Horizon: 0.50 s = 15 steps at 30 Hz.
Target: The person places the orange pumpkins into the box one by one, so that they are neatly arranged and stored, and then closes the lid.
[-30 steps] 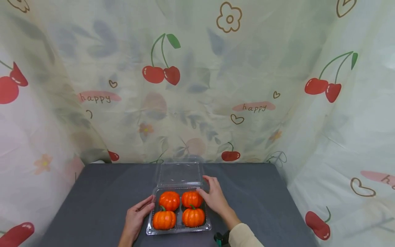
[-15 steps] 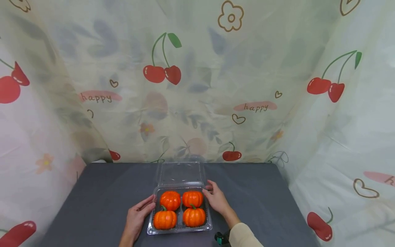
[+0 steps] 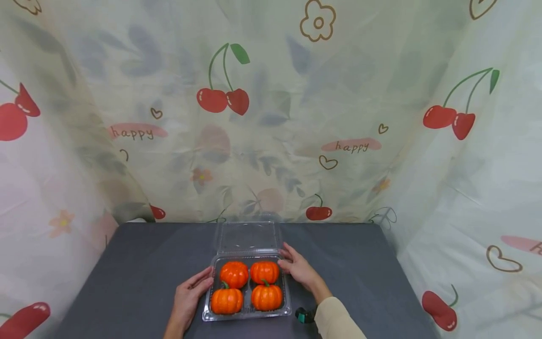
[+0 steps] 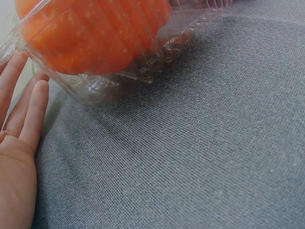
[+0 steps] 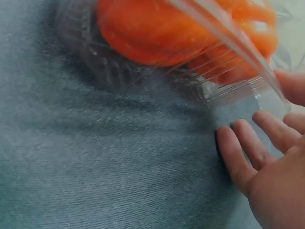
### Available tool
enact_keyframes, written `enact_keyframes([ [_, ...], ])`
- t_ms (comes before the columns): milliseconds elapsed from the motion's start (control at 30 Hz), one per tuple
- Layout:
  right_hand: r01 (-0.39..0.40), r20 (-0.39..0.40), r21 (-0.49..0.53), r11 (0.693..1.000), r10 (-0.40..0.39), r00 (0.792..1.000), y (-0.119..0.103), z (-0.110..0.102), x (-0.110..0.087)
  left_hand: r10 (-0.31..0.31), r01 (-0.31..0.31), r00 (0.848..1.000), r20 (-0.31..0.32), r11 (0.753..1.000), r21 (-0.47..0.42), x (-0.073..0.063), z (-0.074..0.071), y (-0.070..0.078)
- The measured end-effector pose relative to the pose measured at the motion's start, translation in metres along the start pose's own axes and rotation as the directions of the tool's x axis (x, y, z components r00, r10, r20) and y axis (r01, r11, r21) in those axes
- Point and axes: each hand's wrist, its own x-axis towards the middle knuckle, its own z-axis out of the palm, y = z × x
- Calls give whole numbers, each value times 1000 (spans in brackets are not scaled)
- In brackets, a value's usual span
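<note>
A clear plastic clamshell box [image 3: 245,317] stands on the table, its lid [image 3: 249,238] tipped back towards the far edge. Inside sit several small orange pumpkins [image 3: 227,301] in two rows, some with green stems showing. My left hand [image 3: 189,296] rests its straight fingers along the box's left side. At the far right corner is my right hand [image 3: 300,269], its thumb at the rim and the other fingers spread loosely outside the box. In the right wrist view these fingers [image 5: 238,143] hold nothing. The left palm [image 4: 16,176] faces the box in the left wrist view.
Dark grey cloth covers the table [image 3: 148,263]. A small black and teal object [image 3: 303,315] lies by the right sleeve [image 3: 336,318]. Printed curtains [image 3: 262,117] hang behind the table and at both sides.
My right hand has moved off the far right pumpkin and slightly right, to the box's rim. The left hand stays at the left side. The pumpkins keep their places.
</note>
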Motion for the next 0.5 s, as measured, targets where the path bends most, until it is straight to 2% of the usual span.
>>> enact_keyframes([
  [133,0,18,9,1000,0,1000,-2,-1,-1,-4,4,1000,4,1000,8,1,0,1],
  [500,32,-3,41,999,-32,999,1,0,-1,-13,13,1000,7,999,31,0,0,4],
])
